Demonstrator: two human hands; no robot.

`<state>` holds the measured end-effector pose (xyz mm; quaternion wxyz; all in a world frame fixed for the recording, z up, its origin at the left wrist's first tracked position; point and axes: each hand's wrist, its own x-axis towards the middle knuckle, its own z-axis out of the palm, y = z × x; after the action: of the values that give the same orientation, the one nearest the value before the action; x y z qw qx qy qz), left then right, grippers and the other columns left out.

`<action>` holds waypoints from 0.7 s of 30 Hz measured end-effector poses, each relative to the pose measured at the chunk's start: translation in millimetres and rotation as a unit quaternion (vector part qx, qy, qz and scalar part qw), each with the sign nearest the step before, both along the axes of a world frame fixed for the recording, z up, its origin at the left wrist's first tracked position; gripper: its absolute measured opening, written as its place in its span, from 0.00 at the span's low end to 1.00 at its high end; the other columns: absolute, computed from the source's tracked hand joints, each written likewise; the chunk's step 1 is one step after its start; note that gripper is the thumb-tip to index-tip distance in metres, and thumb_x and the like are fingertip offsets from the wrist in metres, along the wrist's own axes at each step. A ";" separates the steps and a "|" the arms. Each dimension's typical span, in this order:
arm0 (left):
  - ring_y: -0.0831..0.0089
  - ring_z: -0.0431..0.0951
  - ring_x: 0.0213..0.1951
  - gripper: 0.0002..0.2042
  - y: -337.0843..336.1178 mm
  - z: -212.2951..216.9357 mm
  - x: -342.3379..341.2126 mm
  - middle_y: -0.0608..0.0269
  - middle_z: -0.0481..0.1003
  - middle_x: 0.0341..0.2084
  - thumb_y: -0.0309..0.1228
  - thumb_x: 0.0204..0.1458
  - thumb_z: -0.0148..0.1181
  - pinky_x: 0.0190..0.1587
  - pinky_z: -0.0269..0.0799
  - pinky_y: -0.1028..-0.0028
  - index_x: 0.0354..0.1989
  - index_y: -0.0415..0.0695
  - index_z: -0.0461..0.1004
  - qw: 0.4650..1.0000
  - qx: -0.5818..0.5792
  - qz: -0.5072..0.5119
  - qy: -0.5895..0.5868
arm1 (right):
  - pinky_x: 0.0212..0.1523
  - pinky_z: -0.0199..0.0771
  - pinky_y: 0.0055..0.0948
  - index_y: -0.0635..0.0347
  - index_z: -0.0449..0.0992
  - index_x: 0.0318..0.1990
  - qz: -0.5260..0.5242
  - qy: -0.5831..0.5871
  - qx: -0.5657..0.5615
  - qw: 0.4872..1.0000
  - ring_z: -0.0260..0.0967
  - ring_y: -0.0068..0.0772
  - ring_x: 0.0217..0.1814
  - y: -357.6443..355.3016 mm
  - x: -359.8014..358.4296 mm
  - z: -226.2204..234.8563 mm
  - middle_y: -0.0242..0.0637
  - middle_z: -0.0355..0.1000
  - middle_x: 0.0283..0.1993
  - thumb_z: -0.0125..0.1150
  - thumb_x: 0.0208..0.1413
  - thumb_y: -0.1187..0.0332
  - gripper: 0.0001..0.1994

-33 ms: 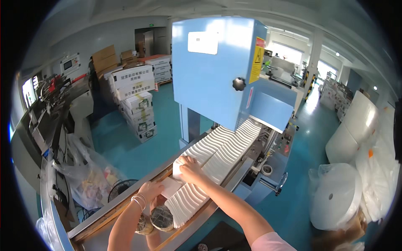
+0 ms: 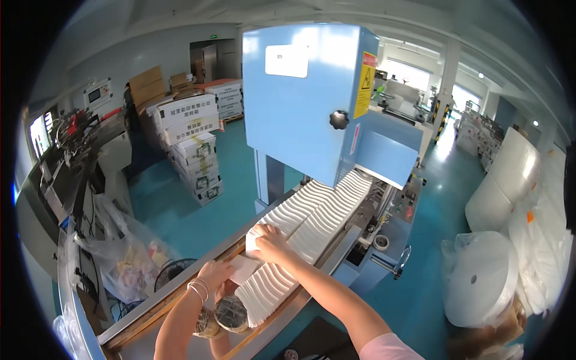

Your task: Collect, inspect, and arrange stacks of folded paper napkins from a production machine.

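Head view shows the right hand [image 2: 270,240] laid flat, fingers spread, on top of the row of folded white paper [image 2: 312,213], pressing on a block at the near end of the part that comes out of the machine; its grip is not closed around anything, the palm simply rests on the stack. Just below and to the left, the left hand [image 2: 213,273] touches a loose flat white sheet [image 2: 243,268] that lies between the two parts of the row; whether its fingers pinch the sheet or only rest on it cannot be told. That wrist wears thin bracelets [image 2: 199,290].

A shorter run of the same folded paper [image 2: 264,294] lies nearer the person, slightly apart from the long row. Both runs sit in a long metal channel on the bench [image 2: 150,312], which slants from lower left up to the right. Two round tape rolls [image 2: 231,314] rest beside the near end of the paper.

Further up, the row passes under the blue machine [image 2: 306,102], which has a black knob and a yellow warning sticker. To the right stand large white paper rolls [image 2: 480,282] wrapped in plastic. To the left, stacked cartons [image 2: 192,138] sit on the green floor [image 2: 174,210], near a bag of clear plastic [image 2: 126,258].
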<state>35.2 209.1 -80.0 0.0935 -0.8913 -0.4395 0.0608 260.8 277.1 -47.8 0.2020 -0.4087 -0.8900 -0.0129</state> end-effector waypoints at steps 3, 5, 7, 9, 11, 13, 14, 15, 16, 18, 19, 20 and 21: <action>0.65 0.75 0.40 0.06 12.3 1.0 11.3 0.63 0.74 0.31 0.29 0.45 0.51 0.40 0.72 0.66 0.29 0.48 0.75 0.995 -0.040 0.030 -0.092 | 0.56 0.55 0.43 0.70 0.76 0.37 -0.020 0.005 -0.047 0.999 0.55 0.47 0.57 -0.1 9.0 5.3 0.43 0.59 0.56 0.62 0.38 0.48 0.29; 0.62 0.75 0.38 0.07 20.6 15.2 18.6 0.60 0.74 0.30 0.30 0.44 0.51 0.39 0.72 0.65 0.29 0.48 0.76 0.987 -0.052 0.046 -0.143 | 0.58 0.53 0.44 0.71 0.74 0.41 -0.029 0.000 -0.063 0.998 0.54 0.49 0.59 0.5 12.4 8.9 0.44 0.58 0.57 0.61 0.38 0.40 0.36; 0.59 0.76 0.35 0.08 31.6 26.8 25.2 0.57 0.75 0.29 0.30 0.42 0.52 0.38 0.72 0.64 0.28 0.47 0.77 0.976 -0.066 0.067 -0.196 | 0.61 0.50 0.44 0.71 0.72 0.46 -0.032 -0.054 -0.108 0.992 0.51 0.50 0.61 0.3 12.2 15.7 0.45 0.56 0.60 0.57 0.33 0.31 0.46; 0.55 0.76 0.33 0.08 41.5 32.4 26.8 0.52 0.75 0.27 0.30 0.41 0.52 0.37 0.72 0.62 0.26 0.45 0.78 0.951 -0.071 0.073 -0.292 | 0.61 0.49 0.45 0.71 0.72 0.47 -0.025 -0.048 -0.107 0.993 0.51 0.50 0.62 4.2 6.5 9.9 0.44 0.55 0.60 0.55 0.30 0.28 0.49; 0.54 0.76 0.34 0.08 53.2 25.0 24.4 0.51 0.76 0.28 0.30 0.42 0.52 0.38 0.71 0.61 0.28 0.44 0.77 0.949 -0.081 0.097 -0.290 | 0.61 0.48 0.48 0.70 0.72 0.47 -0.037 -0.068 -0.136 0.988 0.50 0.50 0.62 1.8 -4.0 15.2 0.44 0.55 0.60 0.57 0.28 0.28 0.50; 0.52 0.75 0.34 0.08 62.9 21.8 30.2 0.50 0.76 0.28 0.29 0.44 0.52 0.39 0.71 0.61 0.29 0.43 0.77 0.921 -0.121 0.109 -0.355 | 0.61 0.49 0.49 0.69 0.74 0.44 -0.032 -0.062 -0.125 0.990 0.50 0.48 0.63 -3.6 -8.0 17.7 0.43 0.56 0.60 0.61 0.31 0.33 0.43; 0.52 0.75 0.34 0.08 67.4 22.7 37.9 0.50 0.76 0.28 0.29 0.44 0.52 0.39 0.71 0.61 0.29 0.43 0.77 0.919 -0.122 0.110 -0.359 | 0.60 0.50 0.48 0.67 0.75 0.42 -0.047 -0.053 -0.121 0.990 0.50 0.46 0.64 -3.0 -4.2 17.6 0.42 0.56 0.60 0.63 0.33 0.38 0.38; 0.52 0.75 0.35 0.08 69.3 25.1 41.4 0.50 0.76 0.29 0.29 0.45 0.52 0.39 0.70 0.61 0.32 0.43 0.76 0.913 -0.118 0.094 -0.380 | 0.60 0.51 0.48 0.66 0.76 0.40 -0.056 -0.043 -0.117 0.991 0.50 0.45 0.64 -1.7 -6.1 16.1 0.41 0.57 0.59 0.66 0.35 0.43 0.33; 0.51 0.75 0.35 0.09 67.8 27.0 43.1 0.49 0.76 0.29 0.30 0.46 0.52 0.40 0.70 0.61 0.34 0.43 0.76 0.906 -0.113 0.078 -0.401 | 0.59 0.53 0.44 0.61 0.79 0.31 -0.072 -0.009 -0.075 0.995 0.52 0.42 0.64 -2.5 -9.6 7.5 0.38 0.61 0.59 0.67 0.39 0.57 0.17; 0.51 0.75 0.36 0.10 63.7 33.0 51.7 0.49 0.76 0.30 0.30 0.47 0.53 0.41 0.70 0.62 0.36 0.43 0.75 0.890 -0.110 0.091 -0.433 | 0.59 0.53 0.44 0.61 0.79 0.31 -0.085 -0.010 -0.020 0.996 0.53 0.41 0.63 5.3 -7.5 -6.7 0.37 0.62 0.57 0.66 0.39 0.59 0.15; 0.51 0.75 0.37 0.11 60.8 35.8 50.9 0.49 0.76 0.32 0.31 0.47 0.53 0.42 0.70 0.63 0.38 0.42 0.74 0.875 -0.109 0.103 -0.461 | 0.58 0.54 0.43 0.60 0.79 0.31 -0.099 -0.007 0.033 0.995 0.54 0.40 0.62 8.9 -7.5 -12.9 0.36 0.64 0.55 0.65 0.39 0.62 0.13; 0.53 0.73 0.43 0.15 56.1 36.1 41.9 0.47 0.74 0.37 0.32 0.48 0.54 0.46 0.68 0.64 0.44 0.41 0.71 0.857 -0.127 0.101 -0.490 | 0.59 0.53 0.43 0.59 0.79 0.28 -0.086 0.018 0.053 0.995 0.55 0.40 0.61 9.2 -11.2 -15.4 0.34 0.67 0.50 0.63 0.38 0.65 0.09; 0.53 0.73 0.43 0.15 50.3 34.3 29.2 0.47 0.74 0.37 0.32 0.48 0.54 0.46 0.68 0.64 0.44 0.41 0.71 0.856 -0.125 0.106 -0.491 | 0.59 0.53 0.43 0.59 0.79 0.28 -0.080 0.018 0.053 0.995 0.55 0.40 0.61 8.6 -13.8 -12.6 0.34 0.67 0.50 0.63 0.38 0.65 0.09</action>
<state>64.4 259.3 -45.7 -0.2531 -0.7579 -0.5086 -0.3206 247.1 285.7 -60.4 0.2379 -0.4678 -0.8484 -0.0690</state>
